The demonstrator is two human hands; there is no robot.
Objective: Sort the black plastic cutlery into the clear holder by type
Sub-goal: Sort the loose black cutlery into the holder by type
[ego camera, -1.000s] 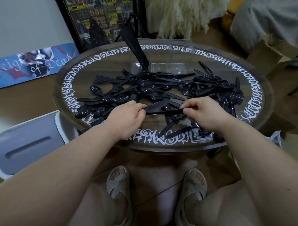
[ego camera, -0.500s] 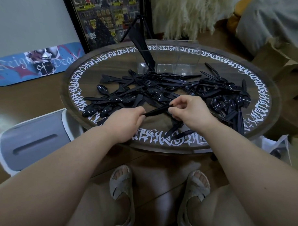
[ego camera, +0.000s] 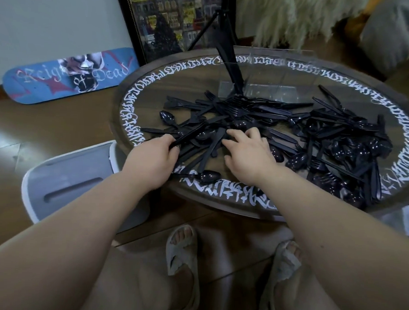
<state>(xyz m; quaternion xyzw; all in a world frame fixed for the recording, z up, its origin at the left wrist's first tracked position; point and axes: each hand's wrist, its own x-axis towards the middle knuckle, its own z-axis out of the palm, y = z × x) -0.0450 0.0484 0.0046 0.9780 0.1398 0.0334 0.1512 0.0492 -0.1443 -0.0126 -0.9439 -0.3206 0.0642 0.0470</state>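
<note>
Regrouping over the cutlery pile, one piece in hand

A second ago both hands held one knife; now my left hand (ego camera: 156, 156) pinches a black piece (ego camera: 188, 137), my right hand (ego camera: 247, 148) spreads loose over the cutlery pile (ego camera: 281, 125). Clear holder (ego camera: 266, 71) at far rim, mostly unfilled.

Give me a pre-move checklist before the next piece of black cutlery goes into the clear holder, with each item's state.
1. Left hand grips black plastic cutlery pieces: ok.
2. Pieces gripped are all one type: cannot tell, the ends are hidden in the pile.
3. Right hand is free to pick: ok, its fingers lie spread on the pile of black plastic cutlery, holding nothing.
4. Clear plastic holder stands upright at the far side of the round lettered table: ok.
5. Holder already has sorted pieces: ok, black knives stand in its left compartment.
6. Pile untangled: not ok, pieces overlap.
</note>
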